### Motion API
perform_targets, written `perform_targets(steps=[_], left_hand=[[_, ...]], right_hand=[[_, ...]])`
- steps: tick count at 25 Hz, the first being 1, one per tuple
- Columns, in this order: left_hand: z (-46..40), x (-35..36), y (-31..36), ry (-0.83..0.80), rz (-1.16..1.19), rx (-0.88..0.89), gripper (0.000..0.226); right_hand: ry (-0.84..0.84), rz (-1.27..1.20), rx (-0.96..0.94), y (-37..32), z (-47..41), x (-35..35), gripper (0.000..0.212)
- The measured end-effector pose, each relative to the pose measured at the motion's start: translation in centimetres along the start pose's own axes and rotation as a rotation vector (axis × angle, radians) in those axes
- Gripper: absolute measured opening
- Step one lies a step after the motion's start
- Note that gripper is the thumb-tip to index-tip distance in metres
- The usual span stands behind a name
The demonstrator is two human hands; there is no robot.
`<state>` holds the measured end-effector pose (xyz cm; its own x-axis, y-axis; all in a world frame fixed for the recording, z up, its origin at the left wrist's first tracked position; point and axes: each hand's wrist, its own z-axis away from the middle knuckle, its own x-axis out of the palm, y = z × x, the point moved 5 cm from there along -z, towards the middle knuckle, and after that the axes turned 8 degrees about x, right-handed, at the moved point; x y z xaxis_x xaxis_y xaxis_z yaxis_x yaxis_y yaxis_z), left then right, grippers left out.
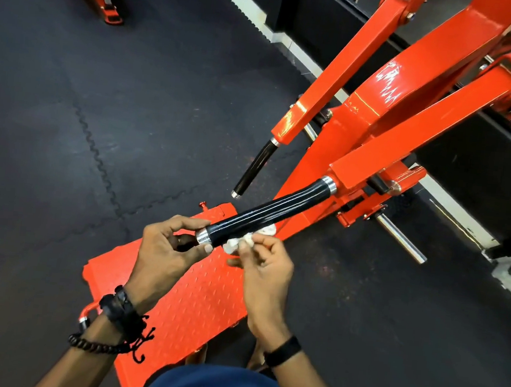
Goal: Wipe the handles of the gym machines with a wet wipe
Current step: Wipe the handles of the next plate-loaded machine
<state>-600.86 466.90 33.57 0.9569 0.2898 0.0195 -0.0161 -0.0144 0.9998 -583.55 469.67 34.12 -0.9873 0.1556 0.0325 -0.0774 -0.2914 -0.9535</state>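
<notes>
Currently: left hand (164, 247) pinching chrome end cap (202, 236) of near black ribbed handle (264, 214), thumb above, fingers curled below. Right hand (265, 261) pinching crumpled white wet wipe (243, 239) against handle underside, just beside end cap; most of wipe hidden behind handle and fingers. Second handle (255, 166) apart, untouched. Orange machine arms (414, 84) cut off at top edge. Orange tread-plate footboard (194, 296) below, partly covered by forearms. Wristbands (121, 308) on left wrist, detail unclear.
</notes>
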Motion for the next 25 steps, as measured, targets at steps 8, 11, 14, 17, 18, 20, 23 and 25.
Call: perform_targets(steps=[8,11,14,17,18,20,23,25], left_hand=[[0.2,0.1,0.3,0.029,0.005,-0.008,0.034],[0.2,0.2,0.5,0.023,0.006,0.002,0.034],[0.3,0.1,0.7,0.024,-0.004,0.010,0.034],[0.3,0.2,0.7,0.028,-0.012,0.009,0.033],[0.3,0.2,0.6,0.030,-0.016,0.009,0.033],[0.3,0.2,0.7,0.031,-0.022,0.009,0.033],[0.2,0.2,0.8,0.023,-0.025,0.020,0.033],[0.1,0.3,1.0,0.012,-0.016,0.028,0.033]], right_hand=[[0.120,-0.431,0.224,-3.2,-6.5,-2.9,0.034],[-0.272,-0.392,0.403,1.0,-2.8,2.4,0.038],[-0.325,-0.465,0.477,1.4,-4.0,2.1,0.039],[-0.156,-0.593,0.361,-2.2,-9.3,-2.3,0.044],[-0.127,-0.607,0.303,-3.0,-10.4,-3.2,0.046],[-0.131,-0.538,0.255,-2.7,-9.8,-2.5,0.048],[-0.316,-0.404,0.310,1.6,-5.4,2.7,0.041],[-0.421,-0.440,0.349,3.6,-3.3,4.9,0.036]])
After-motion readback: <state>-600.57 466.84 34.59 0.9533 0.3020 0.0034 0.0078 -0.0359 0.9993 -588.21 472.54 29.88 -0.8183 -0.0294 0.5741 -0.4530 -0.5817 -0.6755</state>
